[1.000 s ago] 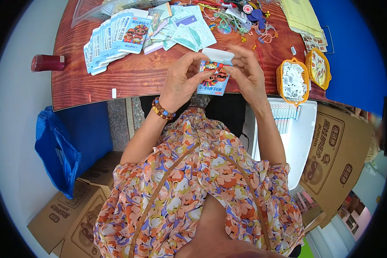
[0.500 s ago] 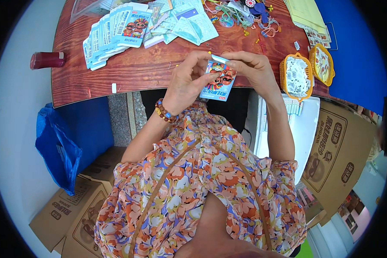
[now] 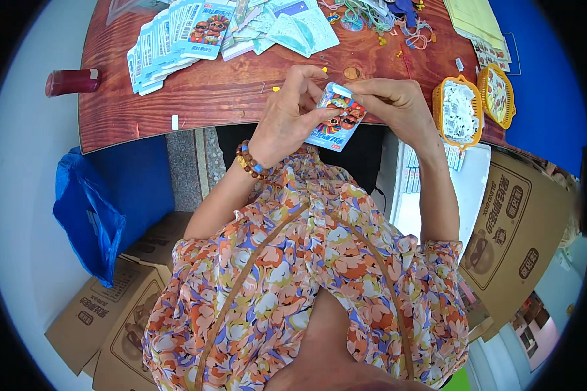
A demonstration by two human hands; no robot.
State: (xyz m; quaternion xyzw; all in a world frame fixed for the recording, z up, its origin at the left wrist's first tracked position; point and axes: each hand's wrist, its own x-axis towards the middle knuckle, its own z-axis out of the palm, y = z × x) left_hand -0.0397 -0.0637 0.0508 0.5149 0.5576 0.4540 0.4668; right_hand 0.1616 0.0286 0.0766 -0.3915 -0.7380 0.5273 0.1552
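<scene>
A small light-blue carton (image 3: 333, 139) with cartoon figures on its front is held up just past the near edge of the table. My left hand (image 3: 279, 125) grips it from the left, thumb lying across the printed front. At the carton's top, the pinched thumb and fingers of my right hand (image 3: 404, 112) press on the white-edged end flap. The flap looks bent over, but whether it is tucked in cannot be told. Flat blue cartons (image 3: 166, 55) lie fanned out on the table beyond my left hand.
Pale green printed cards (image 3: 303, 32) and tangled coloured cords (image 3: 372, 16) lie along the back of the table (image 3: 124, 120). An orange basket (image 3: 437, 107) of white pieces stands right, beside another basket (image 3: 513, 107). A dark red jar (image 3: 72, 83) lies at the left edge; a white box (image 3: 466, 189) sits below right.
The carton has tilted clockwise, and its top flap, raised before, is now bent down under my right fingers. My right hand has moved slightly right. The whole view has shifted a little.
</scene>
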